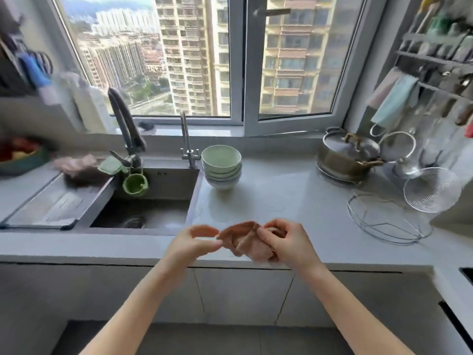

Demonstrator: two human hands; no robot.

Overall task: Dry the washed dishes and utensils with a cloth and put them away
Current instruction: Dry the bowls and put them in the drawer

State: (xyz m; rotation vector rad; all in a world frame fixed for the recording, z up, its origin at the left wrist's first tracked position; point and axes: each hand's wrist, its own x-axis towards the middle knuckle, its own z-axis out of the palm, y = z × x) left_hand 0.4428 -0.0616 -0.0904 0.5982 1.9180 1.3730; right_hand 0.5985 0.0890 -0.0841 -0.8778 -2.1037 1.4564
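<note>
Hands: right hand (284,242) grips bunched pink cloth (245,242); left hand (194,242) pinches its edge.
Risk: stacked green bowls (221,166) beside sink (143,211) could topple if grabbed carelessly.

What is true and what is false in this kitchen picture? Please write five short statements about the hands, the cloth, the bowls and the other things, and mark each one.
1. The left hand and the right hand both hold the cloth. True.
2. The stack of bowls stands inside the sink. False: it stands on the counter, right of the sink.
3. The pot at the back right has its lid on. True.
4. The right hand's fingers grip a bowl. False: they are curled round the cloth only.
5. The wire rack lies in the sink. False: it lies on the counter, at the right.
</note>
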